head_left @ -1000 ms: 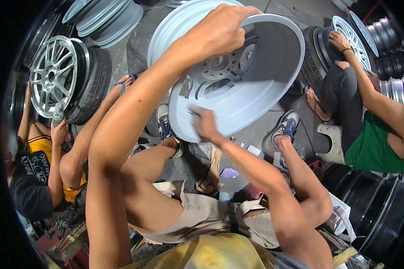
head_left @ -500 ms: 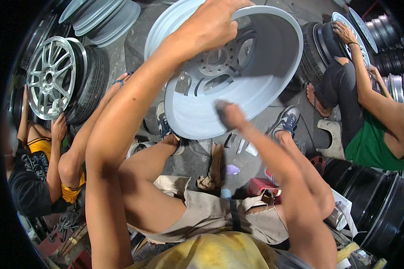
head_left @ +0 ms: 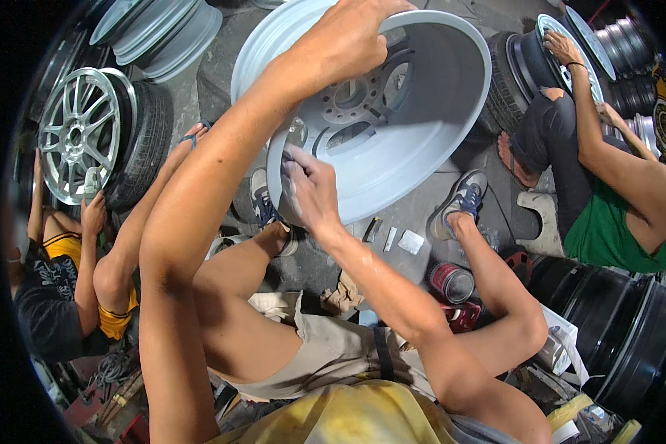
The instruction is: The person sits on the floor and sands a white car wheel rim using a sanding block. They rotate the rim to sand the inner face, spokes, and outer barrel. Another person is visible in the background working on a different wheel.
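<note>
A dark grey workshop floor [head_left: 403,270] lies beneath everything. Nearest are the seated person's beige shorts [head_left: 340,348], then a crumpled tan cloth [head_left: 342,293] and a red tin [head_left: 451,283] beside the right leg. Farther out, the right hand [head_left: 308,189] has its dusty fingers bent against the near left lip of a grey wheel rim [head_left: 403,181]; whether they pinch anything cannot be told. The rim is tilted between the feet, its hollow barrel facing the person and rightward, spoked face turned away; the oval mouth runs longest from lower left to upper right. The left hand [head_left: 359,41] is curled over its upper lip, clasping it. Beyond, a silver spoked wheel [head_left: 78,137] stands left beside a co-worker's hand [head_left: 92,214], and stacked grey rims [head_left: 166,37] lie at upper left.
</note>
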`<state>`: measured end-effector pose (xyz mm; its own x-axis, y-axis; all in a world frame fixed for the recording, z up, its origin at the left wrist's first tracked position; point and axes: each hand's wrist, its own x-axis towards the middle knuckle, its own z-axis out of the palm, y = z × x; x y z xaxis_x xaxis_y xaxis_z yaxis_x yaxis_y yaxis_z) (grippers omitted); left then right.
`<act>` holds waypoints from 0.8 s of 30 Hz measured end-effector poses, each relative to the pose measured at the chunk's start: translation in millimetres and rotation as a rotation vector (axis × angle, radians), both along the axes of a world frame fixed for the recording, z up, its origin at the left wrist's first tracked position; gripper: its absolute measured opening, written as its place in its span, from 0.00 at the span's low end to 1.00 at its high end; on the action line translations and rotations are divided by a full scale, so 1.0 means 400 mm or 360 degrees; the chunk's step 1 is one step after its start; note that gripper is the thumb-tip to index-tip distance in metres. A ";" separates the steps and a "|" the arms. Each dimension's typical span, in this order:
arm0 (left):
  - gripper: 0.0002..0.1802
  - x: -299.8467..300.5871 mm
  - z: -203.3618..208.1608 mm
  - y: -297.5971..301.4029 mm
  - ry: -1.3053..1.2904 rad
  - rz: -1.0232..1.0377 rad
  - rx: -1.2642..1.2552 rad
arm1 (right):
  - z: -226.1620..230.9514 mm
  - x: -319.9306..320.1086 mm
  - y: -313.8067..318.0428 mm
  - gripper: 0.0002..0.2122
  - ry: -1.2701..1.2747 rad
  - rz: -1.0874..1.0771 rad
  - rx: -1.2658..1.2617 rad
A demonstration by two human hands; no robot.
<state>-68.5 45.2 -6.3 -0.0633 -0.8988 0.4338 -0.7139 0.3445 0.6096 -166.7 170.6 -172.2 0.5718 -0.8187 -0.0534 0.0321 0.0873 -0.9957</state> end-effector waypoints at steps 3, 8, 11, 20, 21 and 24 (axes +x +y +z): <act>0.28 0.013 -0.007 -0.002 -0.0047 0.0045 -0.0028 | -0.123 -0.062 0.029 0.17 -0.0005 0.0111 -0.0572; 0.28 -0.002 -0.001 0.006 0.0039 -0.0007 0.0003 | -0.442 -0.450 -0.379 0.25 0.1349 0.0665 -0.1860; 0.28 -0.009 -0.002 0.007 0.0018 0.0036 -0.0086 | -0.415 -0.457 -0.535 0.23 0.1804 0.0709 -0.2288; 0.26 -0.043 0.011 -0.006 0.0073 -0.0067 -0.0012 | -0.106 0.072 -0.163 0.16 0.0575 0.0224 -0.0251; 0.25 -0.036 0.005 -0.002 0.0054 -0.0043 -0.0028 | 0.000 0.082 -0.193 0.18 0.0515 -0.0102 0.0156; 0.21 -0.006 -0.028 0.004 0.0039 0.0027 -0.0073 | 0.238 0.025 -0.342 0.17 -0.0691 0.0151 0.1125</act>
